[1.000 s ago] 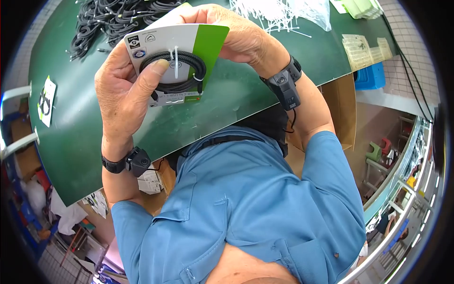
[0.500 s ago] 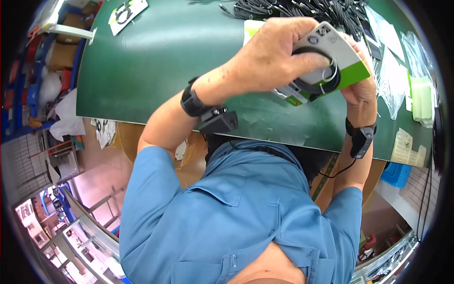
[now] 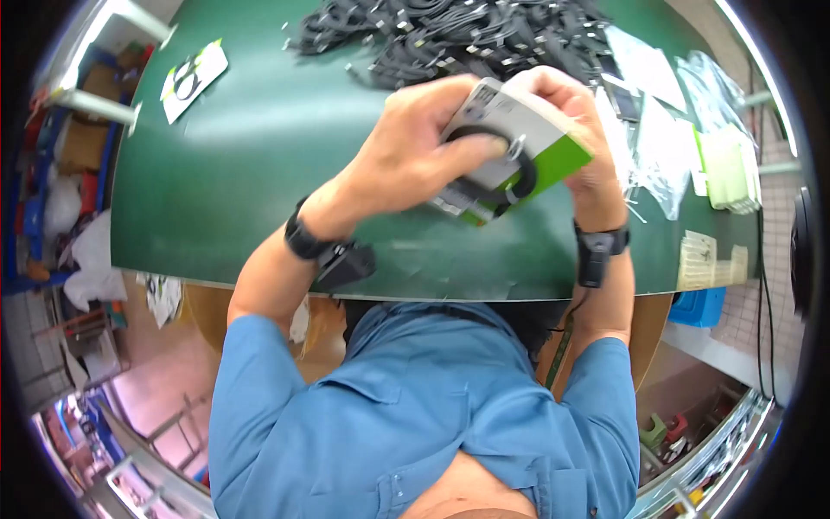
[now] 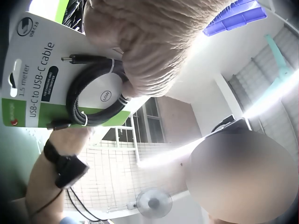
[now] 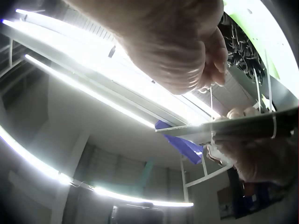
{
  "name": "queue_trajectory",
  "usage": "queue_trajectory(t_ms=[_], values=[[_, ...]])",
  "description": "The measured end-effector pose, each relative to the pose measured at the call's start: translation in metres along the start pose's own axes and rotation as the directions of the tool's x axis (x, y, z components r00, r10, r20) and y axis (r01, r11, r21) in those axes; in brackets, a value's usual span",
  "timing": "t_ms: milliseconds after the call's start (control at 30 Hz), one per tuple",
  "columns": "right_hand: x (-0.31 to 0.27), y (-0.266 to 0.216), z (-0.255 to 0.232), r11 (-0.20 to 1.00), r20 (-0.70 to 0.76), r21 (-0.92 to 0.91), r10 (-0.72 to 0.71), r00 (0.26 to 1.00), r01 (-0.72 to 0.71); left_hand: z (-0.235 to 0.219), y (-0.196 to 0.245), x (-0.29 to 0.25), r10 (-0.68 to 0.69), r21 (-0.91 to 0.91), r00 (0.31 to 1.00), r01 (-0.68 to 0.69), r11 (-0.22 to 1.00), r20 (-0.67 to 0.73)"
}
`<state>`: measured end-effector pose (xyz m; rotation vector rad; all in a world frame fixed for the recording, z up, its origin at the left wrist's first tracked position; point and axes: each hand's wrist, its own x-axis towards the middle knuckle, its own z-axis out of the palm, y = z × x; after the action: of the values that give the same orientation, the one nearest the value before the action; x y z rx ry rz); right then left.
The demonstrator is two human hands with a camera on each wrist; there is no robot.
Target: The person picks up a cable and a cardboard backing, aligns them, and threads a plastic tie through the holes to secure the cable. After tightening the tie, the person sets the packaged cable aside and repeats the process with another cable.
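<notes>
Grip, left hand (image 3: 406,151): pinching. The thumb presses across the cable coil (image 4: 74,98) on the printed face, with the fingers behind the card (image 3: 562,164). Grip, right hand (image 3: 588,130): fingers bent inward at the card's back; in the right wrist view the tips appear to pinch a thin white tie (image 5: 211,100) running to the card. The exact contact is partly hidden.

Location: the card is raised above the green table (image 3: 259,199), at 12 to 1 o'clock from the person, tilted, its green band towards 4 o'clock. The coil lies against its face, and small white fasteners (image 4: 84,119) show around the loop. Beyond, at 12 o'clock, is the cable pile (image 3: 467,35). A second carded cable (image 3: 192,82) lies at 10 o'clock; a stack of cards (image 3: 731,169) is at 2 o'clock.

Handling, by judgement: maintain thumb pressure so that the coil stays seated and centred. Support the card from behind near the point of pull, since it could bow or crease. Draw the tie straight off the back, with even tension; a sideways pull could tear its hole or shift the loop. Stop once the coil sits snug, and check that both plug ends remain within the card's outline and the lettering stays legible.
</notes>
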<state>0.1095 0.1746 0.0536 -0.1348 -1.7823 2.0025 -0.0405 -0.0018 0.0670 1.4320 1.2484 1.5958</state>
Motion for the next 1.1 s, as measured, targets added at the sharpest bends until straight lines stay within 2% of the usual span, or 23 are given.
queue_trajectory(t_ms=[33, 100, 133, 233, 300, 433, 533, 700, 800, 833, 933, 967, 1000, 1033, 1067, 1100], values=[[-0.001, -0.002, -0.001, 0.999, -0.023, -0.025, -0.021, 0.999, 0.021, 0.001, 0.001, 0.0, 0.027, -0.009, 0.999, -0.026, 1.0, 0.029], [-0.004, -0.004, -0.001, 0.995, -0.136, -0.097, -0.017, 0.991, 0.004, 0.005, 0.003, 0.001, -0.094, -0.034, 0.994, 0.093, 0.995, -0.047], [-0.005, -0.005, -0.002, 0.993, -0.191, -0.119, -0.014, 0.982, -0.009, 0.01, 0.003, 0.003, -0.084, -0.03, 0.996, 0.083, 0.996, -0.022], [-0.006, -0.008, 0.002, 1.0, -0.212, -0.023, 0.003, 0.977, -0.008, 0.018, 0.004, 0.003, -0.134, -0.235, 0.988, 0.112, 0.966, -0.077], [-0.009, -0.003, 0.005, 0.999, -0.227, 0.044, 0.02, 0.974, -0.01, 0.023, 0.009, 0.002, -0.152, -0.218, 0.986, 0.134, 0.967, -0.067], [-0.014, 0.011, 0.006, 0.999, -0.232, 0.02, -0.032, 0.972, 0.037, 0.031, 0.007, 0.004, -0.156, -0.15, 0.984, 0.143, 0.978, -0.083], [-0.015, 0.021, 0.003, 0.929, -0.244, -0.353, -0.205, 0.948, 0.11, 0.033, -0.002, 0.008, -0.131, -0.051, 0.988, 0.127, 0.991, -0.079], [-0.014, 0.021, 0.005, 0.855, -0.325, -0.512, -0.278, 0.904, 0.079, 0.035, -0.011, 0.011, -0.154, -0.042, 0.979, 0.15, 0.988, -0.131], [-0.017, 0.019, 0.005, 0.708, -0.272, -0.686, -0.461, 0.845, 0.165, 0.037, -0.018, 0.007, -0.168, -0.086, 0.975, 0.156, 0.984, -0.148], [-0.021, 0.02, 0.005, 0.716, -0.292, -0.688, -0.425, 0.857, 0.12, 0.037, -0.018, 0.003, -0.188, -0.138, 0.971, 0.168, 0.976, -0.145], [-0.012, 0.021, -0.001, 0.518, -0.188, -0.788, -0.718, 0.671, 0.333, 0.042, -0.018, 0.005, -0.201, -0.23, 0.969, 0.165, 0.959, -0.141], [-0.015, 0.022, -0.003, 0.518, -0.189, -0.79, -0.713, 0.675, 0.327, 0.043, -0.017, 0.005, -0.213, -0.197, 0.97, 0.187, 0.962, -0.121], [-0.017, 0.022, -0.006, 0.718, -0.333, -0.644, -0.575, 0.748, 0.266, 0.044, -0.014, 0.005, -0.219, -0.159, 0.97, 0.201, 0.967, -0.103], [-0.017, 0.022, -0.011, 0.869, -0.436, -0.457, -0.405, 0.804, 0.19, 0.042, -0.011, 0.005, -0.22, -0.116, 0.972, 0.209, 0.971, -0.089], [-0.014, 0.02, -0.016, 0.963, -0.489, -0.246, -0.219, 0.844, 0.107, 0.045, -0.008, 0.005, -0.204, -0.11, 0.974, 0.193, 0.975, -0.096], [-0.012, 0.016, -0.02, 0.958, -0.472, -0.254, -0.241, 0.848, 0.131, 0.052, -0.005, 0.003, -0.199, -0.123, 0.973, 0.184, 0.975, -0.121]])
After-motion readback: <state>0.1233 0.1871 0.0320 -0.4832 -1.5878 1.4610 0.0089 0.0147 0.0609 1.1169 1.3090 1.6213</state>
